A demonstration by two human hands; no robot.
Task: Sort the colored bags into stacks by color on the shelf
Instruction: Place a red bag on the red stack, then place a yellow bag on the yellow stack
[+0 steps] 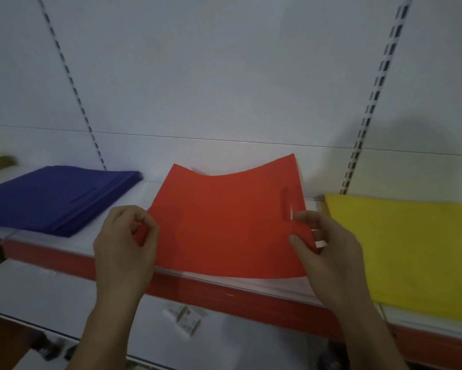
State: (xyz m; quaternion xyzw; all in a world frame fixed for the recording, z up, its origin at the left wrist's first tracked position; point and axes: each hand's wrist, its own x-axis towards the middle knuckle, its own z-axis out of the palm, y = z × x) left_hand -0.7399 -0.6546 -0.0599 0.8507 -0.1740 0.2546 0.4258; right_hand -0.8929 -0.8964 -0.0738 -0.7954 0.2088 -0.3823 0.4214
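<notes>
Above the shelf [51,252], red bag [224,222] between both pinching hands.

A red bag [224,222], curved, at centre frame above the shelf [147,193]; blue stack [56,198] lies left, yellow bags [411,249], perhaps several, right.

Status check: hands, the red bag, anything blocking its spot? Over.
Left hand and right hand pinching red bag by its side edges. Bag sags above shelf, between blue stack and yellow stack. Nothing seen in the way.
</notes>
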